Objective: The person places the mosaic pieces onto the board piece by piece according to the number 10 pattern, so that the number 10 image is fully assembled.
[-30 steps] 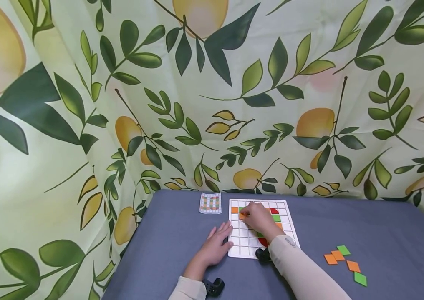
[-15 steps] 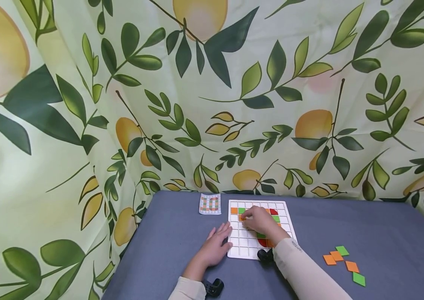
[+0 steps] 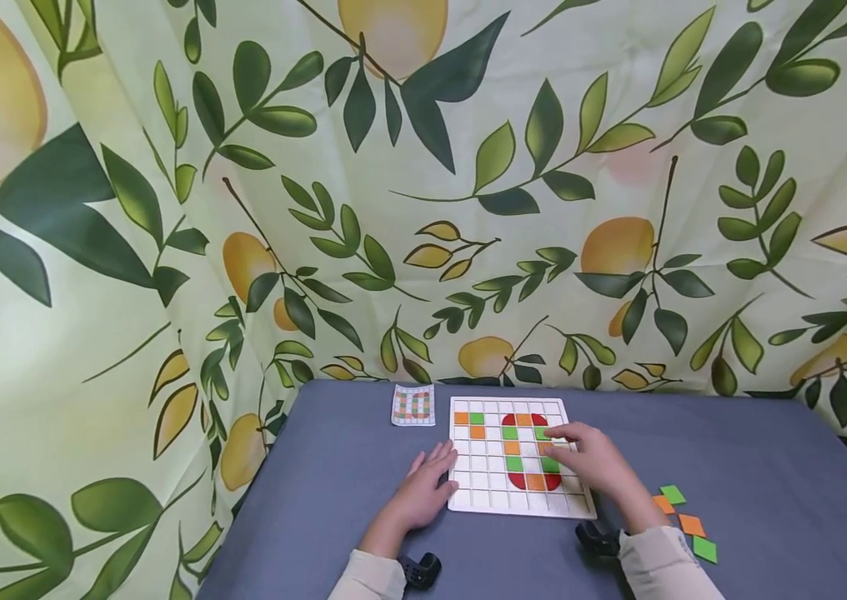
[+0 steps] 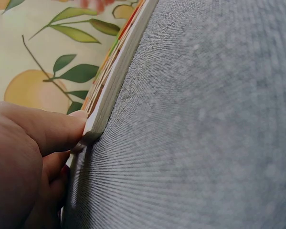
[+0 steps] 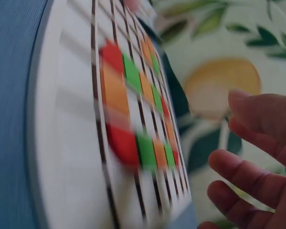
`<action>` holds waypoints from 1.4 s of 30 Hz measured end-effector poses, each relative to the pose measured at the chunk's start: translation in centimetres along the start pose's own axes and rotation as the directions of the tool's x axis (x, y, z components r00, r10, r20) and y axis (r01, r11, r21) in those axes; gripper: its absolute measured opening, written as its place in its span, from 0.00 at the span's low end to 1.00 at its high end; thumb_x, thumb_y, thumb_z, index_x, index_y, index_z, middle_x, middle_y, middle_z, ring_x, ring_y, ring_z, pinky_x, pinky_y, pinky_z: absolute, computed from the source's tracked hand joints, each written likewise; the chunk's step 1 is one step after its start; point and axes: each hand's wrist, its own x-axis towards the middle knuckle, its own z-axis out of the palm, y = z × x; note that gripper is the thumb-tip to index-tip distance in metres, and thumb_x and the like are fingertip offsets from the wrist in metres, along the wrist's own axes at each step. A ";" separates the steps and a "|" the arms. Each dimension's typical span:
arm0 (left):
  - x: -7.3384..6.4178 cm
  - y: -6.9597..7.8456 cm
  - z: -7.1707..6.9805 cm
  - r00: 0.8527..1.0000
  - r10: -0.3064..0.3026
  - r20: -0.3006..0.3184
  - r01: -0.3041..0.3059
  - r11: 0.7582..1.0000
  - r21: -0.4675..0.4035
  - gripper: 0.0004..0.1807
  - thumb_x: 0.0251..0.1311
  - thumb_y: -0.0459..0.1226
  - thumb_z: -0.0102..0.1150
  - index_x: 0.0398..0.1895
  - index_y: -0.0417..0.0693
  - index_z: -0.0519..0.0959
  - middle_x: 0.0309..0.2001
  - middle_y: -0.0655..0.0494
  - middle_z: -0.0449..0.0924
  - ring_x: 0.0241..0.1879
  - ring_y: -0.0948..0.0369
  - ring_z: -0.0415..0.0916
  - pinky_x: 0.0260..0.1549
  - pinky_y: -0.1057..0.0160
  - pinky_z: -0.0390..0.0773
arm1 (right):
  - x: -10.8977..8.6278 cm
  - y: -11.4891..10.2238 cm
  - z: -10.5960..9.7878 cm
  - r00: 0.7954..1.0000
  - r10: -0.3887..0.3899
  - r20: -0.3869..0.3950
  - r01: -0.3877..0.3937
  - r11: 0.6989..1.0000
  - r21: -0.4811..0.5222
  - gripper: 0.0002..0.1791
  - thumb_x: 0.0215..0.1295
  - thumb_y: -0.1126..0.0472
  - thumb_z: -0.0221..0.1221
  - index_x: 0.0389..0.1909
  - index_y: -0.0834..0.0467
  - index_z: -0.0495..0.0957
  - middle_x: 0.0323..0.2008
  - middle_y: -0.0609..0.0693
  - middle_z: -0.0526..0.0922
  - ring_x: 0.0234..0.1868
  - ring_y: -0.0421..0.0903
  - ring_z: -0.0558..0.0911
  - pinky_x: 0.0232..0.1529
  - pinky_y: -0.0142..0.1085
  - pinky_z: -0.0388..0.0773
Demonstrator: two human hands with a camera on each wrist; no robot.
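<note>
A white gridded board [image 3: 479, 479] lies on the table, carrying a ring of red, green and orange tiles. At its upper left sit a green tile [image 3: 477, 418] and an orange tile [image 3: 478, 432], among others. My left hand [image 3: 419, 493] rests at the board's left edge with its fingers extended; in the left wrist view its thumb [image 4: 61, 129] touches the board's rim [image 4: 111, 90]. Over the board's right side hovers my right hand [image 3: 594, 460]. The right wrist view has this hand [image 5: 267, 162] with fingers apart and nothing between them.
Behind the left hand lies a small pattern card [image 3: 413, 406]. Loose tiles are on the table to the right, including a green one [image 3: 704, 549] and an orange one [image 3: 692, 525]; the right forearm partly covers that area. A leaf-print cloth [image 3: 423, 208] hangs behind the table.
My right hand has left the board's upper-left cells, where an orange tile now lies in plain view, and has moved right with its fingers spread. The left hand stays at the board's edge.
</note>
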 end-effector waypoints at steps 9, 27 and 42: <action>0.1 0.0 0.1 1.000 0.008 0.007 -0.008 1.000 -0.020 0.29 0.70 0.38 0.52 0.72 0.37 0.63 0.76 0.47 0.56 0.76 0.46 0.50 0.74 0.41 0.43 | -4.2 5.7 -5.8 0.988 0.154 -0.005 -0.154 0.986 -0.066 0.35 0.64 0.42 0.62 0.63 0.64 0.74 0.64 0.73 0.67 0.64 0.72 0.64 0.57 0.69 0.66; 0.3 0.1 -0.2 0.999 -0.018 0.035 0.019 0.999 -0.037 0.30 0.70 0.38 0.52 0.73 0.38 0.62 0.77 0.48 0.54 0.77 0.47 0.47 0.74 0.41 0.40 | -6.5 10.7 -9.2 0.971 0.209 0.117 -0.190 0.970 -0.153 0.30 0.63 0.53 0.64 0.60 0.68 0.74 0.59 0.74 0.73 0.59 0.72 0.71 0.51 0.62 0.74; 0.2 0.2 -0.3 0.999 -0.034 0.033 0.036 0.998 -0.052 0.30 0.70 0.38 0.52 0.73 0.39 0.63 0.77 0.48 0.55 0.77 0.47 0.47 0.75 0.41 0.40 | -5.8 11.2 -8.3 0.976 0.195 0.093 -0.157 0.935 -0.317 0.21 0.59 0.66 0.64 0.53 0.70 0.79 0.48 0.68 0.77 0.52 0.71 0.74 0.48 0.61 0.75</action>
